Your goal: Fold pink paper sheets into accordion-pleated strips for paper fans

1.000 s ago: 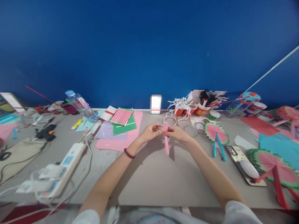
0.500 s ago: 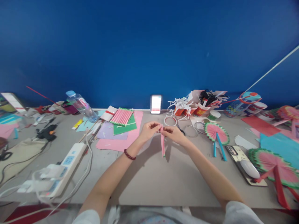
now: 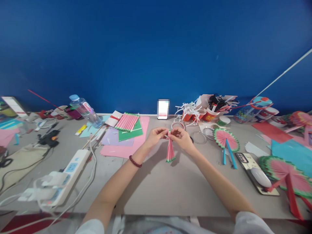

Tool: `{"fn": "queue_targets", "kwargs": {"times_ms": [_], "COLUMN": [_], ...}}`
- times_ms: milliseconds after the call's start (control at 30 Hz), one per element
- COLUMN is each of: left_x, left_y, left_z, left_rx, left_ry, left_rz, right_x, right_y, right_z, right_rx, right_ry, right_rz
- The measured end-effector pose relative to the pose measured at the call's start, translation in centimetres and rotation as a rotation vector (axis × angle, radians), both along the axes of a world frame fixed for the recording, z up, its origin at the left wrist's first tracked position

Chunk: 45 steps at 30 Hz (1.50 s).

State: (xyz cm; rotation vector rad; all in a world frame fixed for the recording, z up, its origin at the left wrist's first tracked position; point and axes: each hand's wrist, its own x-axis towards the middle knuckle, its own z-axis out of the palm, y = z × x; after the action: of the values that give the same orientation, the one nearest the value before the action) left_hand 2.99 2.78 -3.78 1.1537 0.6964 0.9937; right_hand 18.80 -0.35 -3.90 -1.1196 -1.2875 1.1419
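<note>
A pleated pink paper strip with green edges (image 3: pixel 171 152) hangs between my hands above the table, its lower end spread in a small fan. My left hand (image 3: pixel 156 136) pinches its upper part from the left, thumb and fingers together. From the right, my right hand (image 3: pixel 180 137) grips the same upper part. The fingers partly hide the top of the folds. Left of my hands, another pleated pink sheet (image 3: pixel 127 122) lies on a green sheet (image 3: pixel 133 133). Two finished-looking round paper fans, a small one with blue handles (image 3: pixel 225 139) and a larger one with red handles (image 3: pixel 287 175), lie to the right.
A phone (image 3: pixel 163 109) stands upright against the blue wall. At left are a power strip (image 3: pixel 70 175) with cables and a tilted water bottle (image 3: pixel 85 110). Cups with paper scraps (image 3: pixel 191 112), tape rings (image 3: pixel 199 137) and a mouse (image 3: pixel 260 176) on a phone are at right.
The lower end of the pleated paper, a narrow closed strip before, has spread into a small fan. Both hands stay in nearly the same place, still pinching its top.
</note>
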Motion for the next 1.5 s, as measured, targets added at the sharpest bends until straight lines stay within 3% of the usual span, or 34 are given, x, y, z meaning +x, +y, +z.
{"fn": "queue_targets", "kwargs": {"times_ms": [167,367,467,633,767,933,1133,1367,1500], "left_x": [0.0,0.1,-0.2,-1.1,-1.3,-1.0,-0.7,-0.3,-0.3], "left_y": [-0.5,-0.7,-0.1,0.9,1.2,1.3,1.9,0.9,0.2], "left_z": [0.7,1.0,0.6,-0.1,-0.4,-0.8,-1.3,-0.6,0.5], "left_rx": [-0.063,-0.089,-0.124,-0.129,-0.14,-0.107,-0.068,0.072,0.184], "left_ry": [-0.039,-0.043,-0.114,-0.262,-0.258,-0.164,-0.084,0.128,0.209], "left_rz": [-0.042,0.006,-0.002,-0.028,-0.068,-0.014,0.2,0.132,0.101], "right_x": [0.1,0.1,0.3,0.7,0.6,0.5,0.4,0.0,-0.2], "right_y": [0.0,0.1,0.1,0.1,0.2,0.3,0.5,0.7,0.5], "right_z": [-0.3,-0.5,-0.2,-0.1,-0.5,-0.7,-0.7,-1.7,-1.7], "right_rx": [0.051,0.102,-0.004,-0.251,-0.298,-0.342,-0.214,-0.186,-0.06], "right_ry": [-0.045,-0.115,-0.09,-0.059,0.008,0.034,0.015,0.071,0.012], "right_rz": [-0.035,-0.047,0.035,0.301,0.239,0.22,0.144,0.167,0.152]}}
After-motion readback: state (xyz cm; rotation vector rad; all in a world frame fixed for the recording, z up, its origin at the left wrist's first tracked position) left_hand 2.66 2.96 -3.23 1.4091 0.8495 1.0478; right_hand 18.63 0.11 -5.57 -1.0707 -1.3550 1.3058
